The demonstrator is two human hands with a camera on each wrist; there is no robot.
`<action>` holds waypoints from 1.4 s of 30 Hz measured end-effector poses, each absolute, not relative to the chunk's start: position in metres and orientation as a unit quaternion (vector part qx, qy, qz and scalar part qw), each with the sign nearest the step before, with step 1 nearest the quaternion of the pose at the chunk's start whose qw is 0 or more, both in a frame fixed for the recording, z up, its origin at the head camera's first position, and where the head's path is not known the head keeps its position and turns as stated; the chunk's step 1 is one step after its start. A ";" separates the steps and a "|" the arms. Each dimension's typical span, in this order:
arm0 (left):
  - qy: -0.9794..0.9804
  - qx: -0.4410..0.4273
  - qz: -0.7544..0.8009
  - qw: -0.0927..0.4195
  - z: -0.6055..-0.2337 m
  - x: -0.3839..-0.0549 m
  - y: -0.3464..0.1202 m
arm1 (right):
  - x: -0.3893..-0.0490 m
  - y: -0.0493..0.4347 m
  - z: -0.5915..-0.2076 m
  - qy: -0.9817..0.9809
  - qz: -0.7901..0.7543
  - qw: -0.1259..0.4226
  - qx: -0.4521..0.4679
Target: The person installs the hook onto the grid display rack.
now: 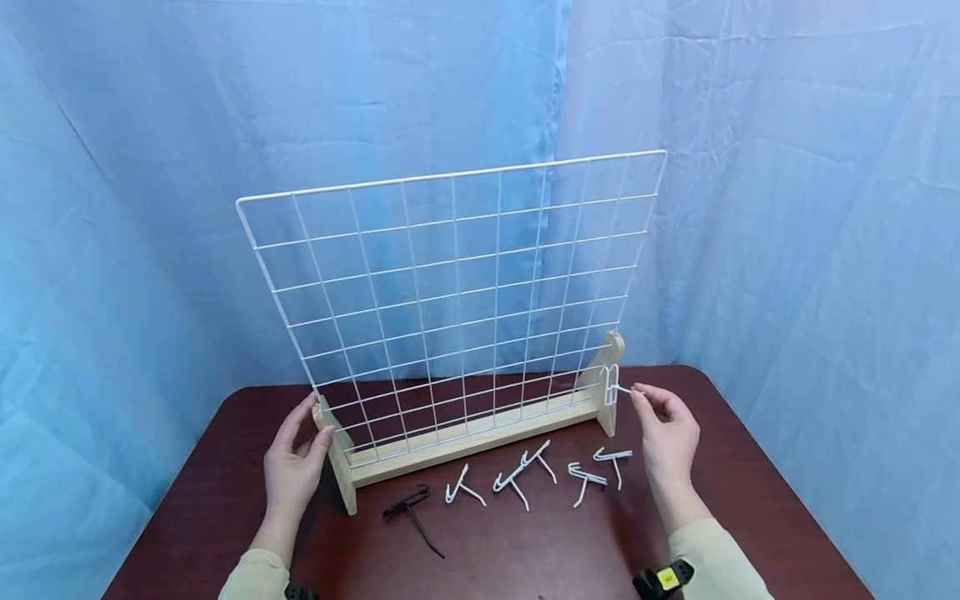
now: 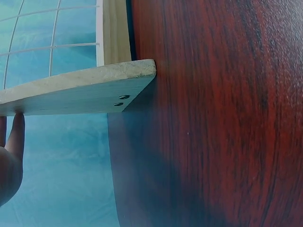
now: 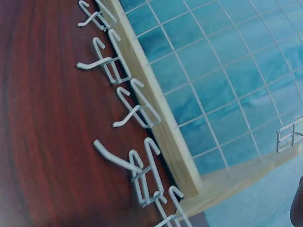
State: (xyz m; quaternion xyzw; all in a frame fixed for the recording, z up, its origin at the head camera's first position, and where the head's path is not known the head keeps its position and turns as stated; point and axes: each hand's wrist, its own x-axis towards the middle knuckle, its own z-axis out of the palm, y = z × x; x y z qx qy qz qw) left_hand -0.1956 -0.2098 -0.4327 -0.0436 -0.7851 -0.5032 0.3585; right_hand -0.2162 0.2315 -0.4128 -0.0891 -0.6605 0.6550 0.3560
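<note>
A white wire grid panel [image 1: 450, 176] stands leaning back in a wooden stand [image 1: 480, 436]. My left hand [image 1: 291, 471] is at the stand's left end piece [image 1: 343, 479]. In the left wrist view, fingertips of that hand [image 2: 12, 163] touch its outer face. My right hand [image 1: 670, 442] pinches the stem of a white wire hook [image 1: 609, 400]. That hook is beside the stand's right end piece, and the right wrist view shows its double loop [image 3: 293, 135]. Whether it touches the grid or wood, I cannot tell.
Several white hooks [image 1: 512, 482] lie in a loose row on the dark red table [image 1: 487, 558], in front of the stand. A longer black hook [image 1: 415, 518] lies left of them. Blue curtains [image 1: 225, 100] hang behind and at both sides.
</note>
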 end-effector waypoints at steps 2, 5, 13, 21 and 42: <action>-0.783 -0.045 -0.506 0.358 -0.433 -0.196 -0.211 | -0.218 0.228 -0.408 -0.656 0.660 0.357 -0.083; -0.780 -0.044 -0.513 0.355 -0.433 -0.196 -0.211 | -0.222 0.225 -0.402 -0.653 0.663 0.359 -0.075; -0.781 -0.043 -0.513 0.354 -0.431 -0.196 -0.211 | -0.248 0.227 -0.403 -0.638 0.669 0.377 -0.055; -0.780 -0.050 -0.512 0.356 -0.430 -0.197 -0.210 | -0.257 0.219 -0.389 -0.614 0.687 0.387 -0.035; -0.781 -0.051 -0.510 0.358 -0.432 -0.196 -0.211 | -0.258 0.192 -0.340 -0.624 0.669 0.403 0.021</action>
